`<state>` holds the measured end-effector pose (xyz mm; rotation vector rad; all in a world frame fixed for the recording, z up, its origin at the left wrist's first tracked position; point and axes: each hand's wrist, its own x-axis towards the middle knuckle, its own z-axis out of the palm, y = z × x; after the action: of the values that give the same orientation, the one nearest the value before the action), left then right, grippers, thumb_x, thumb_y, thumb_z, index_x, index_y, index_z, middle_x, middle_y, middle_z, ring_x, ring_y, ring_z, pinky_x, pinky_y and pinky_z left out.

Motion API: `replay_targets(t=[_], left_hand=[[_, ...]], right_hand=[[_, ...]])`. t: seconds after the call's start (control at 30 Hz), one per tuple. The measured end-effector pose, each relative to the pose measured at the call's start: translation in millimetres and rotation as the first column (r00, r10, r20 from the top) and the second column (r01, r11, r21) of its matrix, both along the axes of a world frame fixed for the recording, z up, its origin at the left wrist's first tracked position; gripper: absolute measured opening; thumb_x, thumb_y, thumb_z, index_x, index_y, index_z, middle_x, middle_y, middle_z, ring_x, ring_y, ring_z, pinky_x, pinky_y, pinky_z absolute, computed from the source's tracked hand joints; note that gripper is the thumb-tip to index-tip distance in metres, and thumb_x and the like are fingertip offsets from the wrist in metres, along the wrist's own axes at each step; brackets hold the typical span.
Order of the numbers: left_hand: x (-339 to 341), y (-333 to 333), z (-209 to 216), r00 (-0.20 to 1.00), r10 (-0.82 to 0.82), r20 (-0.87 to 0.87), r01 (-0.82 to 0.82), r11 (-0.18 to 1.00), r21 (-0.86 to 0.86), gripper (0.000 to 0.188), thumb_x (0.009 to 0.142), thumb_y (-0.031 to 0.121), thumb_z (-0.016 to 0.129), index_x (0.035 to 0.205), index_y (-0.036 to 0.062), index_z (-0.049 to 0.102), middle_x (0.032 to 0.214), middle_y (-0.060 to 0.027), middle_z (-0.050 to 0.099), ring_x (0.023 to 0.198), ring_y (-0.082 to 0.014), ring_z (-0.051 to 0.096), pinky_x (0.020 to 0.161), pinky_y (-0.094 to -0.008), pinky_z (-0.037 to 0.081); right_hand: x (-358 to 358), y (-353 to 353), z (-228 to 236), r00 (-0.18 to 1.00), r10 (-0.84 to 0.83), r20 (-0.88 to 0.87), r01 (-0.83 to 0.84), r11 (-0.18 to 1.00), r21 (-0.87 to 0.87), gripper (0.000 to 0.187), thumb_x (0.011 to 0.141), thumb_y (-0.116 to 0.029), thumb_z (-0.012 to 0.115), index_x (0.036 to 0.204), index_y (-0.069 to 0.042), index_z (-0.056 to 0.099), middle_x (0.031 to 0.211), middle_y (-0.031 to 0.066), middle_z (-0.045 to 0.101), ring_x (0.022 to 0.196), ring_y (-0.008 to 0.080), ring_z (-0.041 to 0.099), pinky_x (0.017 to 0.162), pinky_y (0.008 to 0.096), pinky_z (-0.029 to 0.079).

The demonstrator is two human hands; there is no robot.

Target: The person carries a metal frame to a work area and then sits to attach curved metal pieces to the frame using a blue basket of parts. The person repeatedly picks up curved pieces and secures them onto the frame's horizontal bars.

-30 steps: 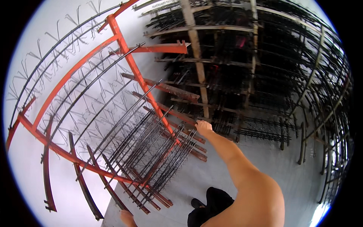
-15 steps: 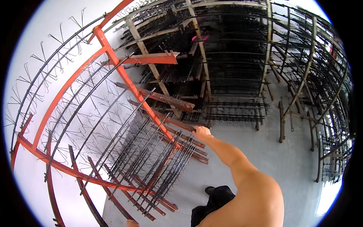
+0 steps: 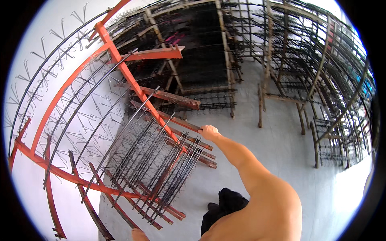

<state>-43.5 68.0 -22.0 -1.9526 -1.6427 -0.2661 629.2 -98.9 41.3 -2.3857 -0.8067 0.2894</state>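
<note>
Orange-red steel rack (image 3: 130,78) stands left of the right hand (image 3: 210,132), whose fingers look curled round the end of a far support arm (image 3: 183,123); that bar's long axis runs leftward and away from the grip. The left hand (image 3: 138,235) is by a near support arm (image 3: 124,215), its grip too cropped to tell

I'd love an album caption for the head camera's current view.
A right hand grasps an orange rack bearing thin dark rods, with loaded racks beyond.
</note>
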Motion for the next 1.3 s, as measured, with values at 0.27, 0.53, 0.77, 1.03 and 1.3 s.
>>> replay_targets(t=[0.27,0.53,0.77,1.03,1.3], left_hand=[[-4.0,14.5,-2.8,0.997,-0.027,-0.078,0.028,0.999,0.016,0.016,0.079,0.026,0.052,0.072,0.0144,0.059,0.069,-0.0037,0.061,0.061,-0.0211,0.061,0.043,-0.0388,0.047],[-3.2,36.3,12.4,0.992,0.103,0.070,-0.087,0.975,-0.204,0.021,0.084,0.021,0.046,0.078,0.0072,0.061,0.078,-0.0094,0.060,0.075,-0.0279,0.061,0.057,-0.0445,0.049],[-56.4,58.3,43.3,0.955,-0.003,0.297,0.082,0.963,-0.255,0.012,0.080,0.018,0.053,0.078,0.0111,0.062,0.075,-0.0099,0.060,0.068,-0.0264,0.060,0.050,-0.0436,0.045],[-40.3,143.1,60.9,0.740,0.380,0.554,0.019,0.813,-0.583,0.030,0.085,0.022,0.038,0.090,0.0033,0.062,0.087,-0.0191,0.065,0.082,-0.0372,0.063,0.069,-0.0510,0.048],[-111.8,109.5,58.3,0.471,0.529,0.705,0.007,0.797,-0.603,0.032,0.089,0.028,0.035,0.104,0.0065,0.054,0.094,-0.0215,0.064,0.087,-0.0394,0.062,0.077,-0.0517,0.047]], right_hand=[[-1.2,-16.1,-5.9,0.999,-0.017,-0.034,0.018,0.999,0.026,0.038,0.084,-0.042,0.051,0.097,-0.009,0.064,0.091,0.0188,0.064,0.090,0.0366,0.060,0.078,0.0432,0.048],[-53.4,-51.2,37.9,0.985,-0.165,0.043,0.165,0.986,0.004,0.037,0.083,-0.041,0.053,0.101,-0.010,0.064,0.096,0.0198,0.063,0.093,0.0377,0.058,0.081,0.0443,0.046],[-93.4,-23.3,47.5,0.959,0.009,0.284,0.022,0.994,-0.107,0.042,0.088,-0.043,0.044,0.094,-0.005,0.063,0.093,0.0221,0.062,0.093,0.0417,0.056,0.078,0.0477,0.045],[-26.8,37.2,-12.0,0.984,0.097,0.149,-0.097,0.995,-0.011,0.050,0.081,-0.035,0.061,0.100,0.009,0.049,0.076,0.0171,0.059,0.070,0.0278,0.059,0.061,0.0394,0.048],[-66.2,-17.1,-62.5,0.952,0.167,-0.255,-0.151,0.985,0.080,0.053,0.082,-0.028,0.062,0.124,-0.001,0.044,0.097,0.0248,0.058,0.077,0.0300,0.058,0.064,0.0428,0.048]])
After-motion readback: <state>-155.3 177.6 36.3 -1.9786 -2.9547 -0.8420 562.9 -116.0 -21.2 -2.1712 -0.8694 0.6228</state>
